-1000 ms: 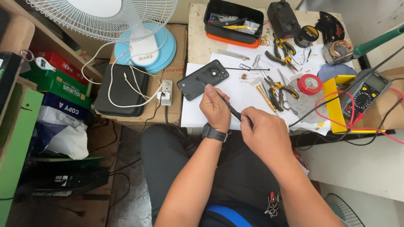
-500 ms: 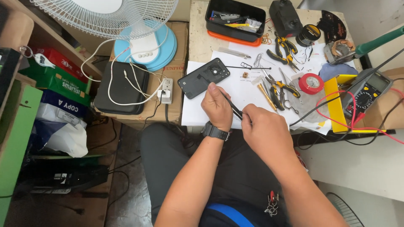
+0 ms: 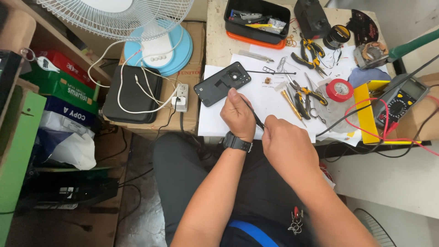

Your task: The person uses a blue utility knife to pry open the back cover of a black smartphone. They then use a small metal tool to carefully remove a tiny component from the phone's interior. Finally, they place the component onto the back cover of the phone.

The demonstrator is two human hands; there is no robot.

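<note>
— On the tabletop, how many?
— One black phone back cover on white paper, two yellow-handled pliers.
— Hands?
— Left hand and right hand both pinch one thin black tool — just below the cover.

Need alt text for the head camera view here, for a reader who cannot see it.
Seen from above, a seated person's left hand and right hand together hold a thin dark tool over white paper on a cluttered workbench. A black phone back cover lies just beyond the left hand; pliers, red tape and a multimeter lie to the right.
</note>
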